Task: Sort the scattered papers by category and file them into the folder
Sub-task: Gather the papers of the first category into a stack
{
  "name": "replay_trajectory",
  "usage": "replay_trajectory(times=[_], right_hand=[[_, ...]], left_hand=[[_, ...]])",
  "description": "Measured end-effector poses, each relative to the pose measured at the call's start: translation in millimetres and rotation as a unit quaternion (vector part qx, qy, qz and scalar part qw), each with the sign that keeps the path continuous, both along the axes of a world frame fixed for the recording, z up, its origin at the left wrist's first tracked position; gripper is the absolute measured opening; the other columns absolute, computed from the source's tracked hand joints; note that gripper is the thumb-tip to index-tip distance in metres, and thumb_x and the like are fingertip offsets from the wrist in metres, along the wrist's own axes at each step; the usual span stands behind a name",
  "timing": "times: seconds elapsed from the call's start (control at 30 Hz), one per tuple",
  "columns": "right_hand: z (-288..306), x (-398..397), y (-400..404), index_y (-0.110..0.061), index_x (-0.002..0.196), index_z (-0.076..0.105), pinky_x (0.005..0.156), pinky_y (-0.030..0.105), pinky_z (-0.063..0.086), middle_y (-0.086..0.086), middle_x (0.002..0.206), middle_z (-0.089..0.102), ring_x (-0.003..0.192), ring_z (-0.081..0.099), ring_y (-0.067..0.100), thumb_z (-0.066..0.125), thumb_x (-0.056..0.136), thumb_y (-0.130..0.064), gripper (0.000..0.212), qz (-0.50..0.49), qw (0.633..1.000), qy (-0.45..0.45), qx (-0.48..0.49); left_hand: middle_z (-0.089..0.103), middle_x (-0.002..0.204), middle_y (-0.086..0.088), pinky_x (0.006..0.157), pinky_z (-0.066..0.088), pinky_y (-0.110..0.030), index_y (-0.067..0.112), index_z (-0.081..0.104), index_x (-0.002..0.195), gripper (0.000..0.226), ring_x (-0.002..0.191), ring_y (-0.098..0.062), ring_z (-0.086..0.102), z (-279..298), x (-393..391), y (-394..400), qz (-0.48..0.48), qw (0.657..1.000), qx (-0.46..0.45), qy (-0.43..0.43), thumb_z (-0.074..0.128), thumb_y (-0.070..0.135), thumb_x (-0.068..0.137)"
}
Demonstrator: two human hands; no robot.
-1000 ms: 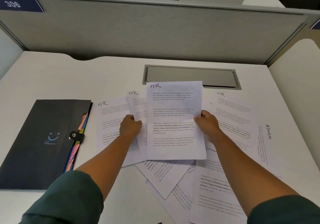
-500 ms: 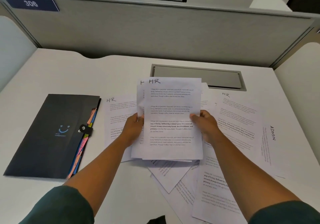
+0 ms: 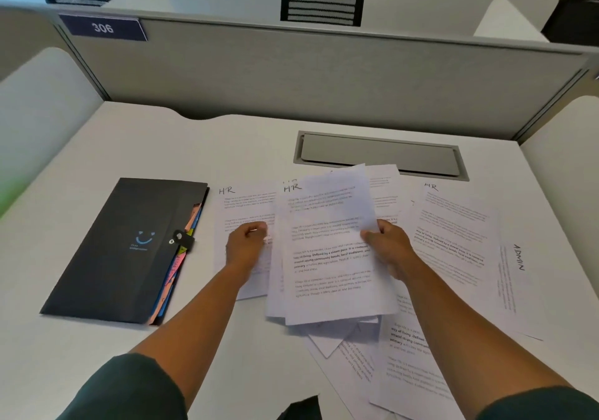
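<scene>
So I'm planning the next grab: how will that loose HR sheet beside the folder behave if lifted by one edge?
The HR sheet is a single thin page, so probably floppy and very light. The sheets in the right hand already bow. Lying flat on the smooth desk, it may slide rather than lift.

The folder (image 3: 129, 251) lies at the left of the counter (image 3: 97, 354) — loose papers (image 3: 453, 225) spread to its right, the cable hatch (image 3: 379, 155) behind them, the partition (image 3: 324, 72) at the back
</scene>
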State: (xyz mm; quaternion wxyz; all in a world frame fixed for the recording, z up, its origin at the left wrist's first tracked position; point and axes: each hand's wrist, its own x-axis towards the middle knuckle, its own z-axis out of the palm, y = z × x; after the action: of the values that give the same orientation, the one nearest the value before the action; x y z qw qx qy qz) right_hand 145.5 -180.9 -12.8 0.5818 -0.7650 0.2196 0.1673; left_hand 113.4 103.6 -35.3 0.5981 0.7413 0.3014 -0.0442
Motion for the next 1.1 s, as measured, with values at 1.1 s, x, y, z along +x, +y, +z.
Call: replay_trajectory(times=[1.1], right_hand=[[11.6, -10.1, -23.1, -0.012, 0.15, 0.032, 0.114, 0.038, 0.028, 0.009, 0.156, 0.033, 0.143, 0.031, 0.029, 0.047, 0.093, -0.01, 0.059, -0.07, 0.988, 0.012, -0.139]], left_hand=[[0.072, 0.107, -0.003, 0.073, 0.058, -0.032, 0.019, 0.065, 0.111, 0.022, 0.089, -0.019, 0.071, 111.9, 63.1, 16.3, -0.125, 0.989, 0.059, -0.054, 0.063, 0.03, 0.092]])
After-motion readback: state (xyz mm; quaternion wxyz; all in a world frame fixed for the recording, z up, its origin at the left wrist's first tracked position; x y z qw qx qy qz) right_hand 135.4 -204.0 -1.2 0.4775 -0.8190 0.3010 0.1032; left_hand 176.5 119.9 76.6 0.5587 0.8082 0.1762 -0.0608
